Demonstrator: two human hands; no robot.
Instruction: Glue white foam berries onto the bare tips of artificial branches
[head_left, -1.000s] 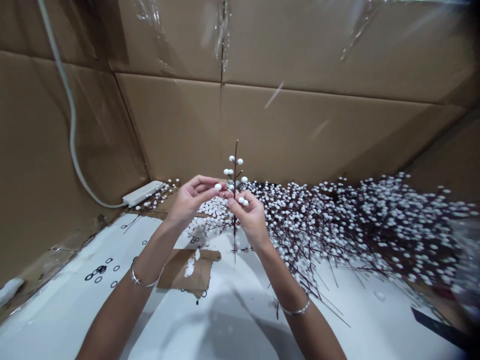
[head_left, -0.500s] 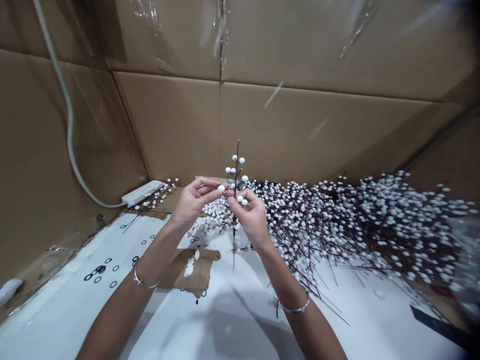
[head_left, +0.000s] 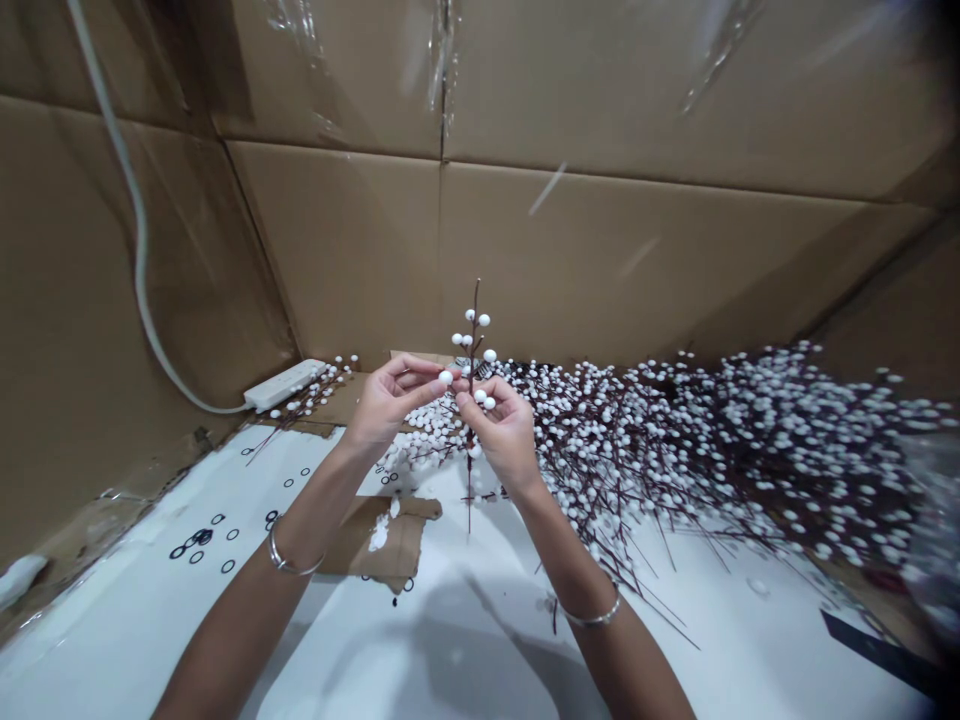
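Upright in front of me stands an artificial berry stem [head_left: 475, 345], brown with several white berries on short side twigs. My right hand [head_left: 504, 425] pinches it around its middle, thumb and fingers closed on the stalk. On the stem's left side, my left hand [head_left: 394, 400] pinches a white berry [head_left: 445, 378] between thumb and fingertips. Whether this berry is joined to a twig I cannot tell. The stem's lower end hangs below my right hand, over the white tabletop [head_left: 495, 600]. Behind my fingers lie loose white berries [head_left: 431, 425].
A large heap of berry stems [head_left: 637, 430] fills the right and back. A power strip [head_left: 285, 385] and a few berry stems [head_left: 311, 392] lie at back left. Black rings [head_left: 199, 538] and a torn cardboard piece [head_left: 409, 545] are on the tabletop. Cardboard walls [head_left: 600, 260] enclose it.
My left hand and its berry have shifted very slightly right, toward the stem. My right hand keeps its hold, and the stem stays upright.
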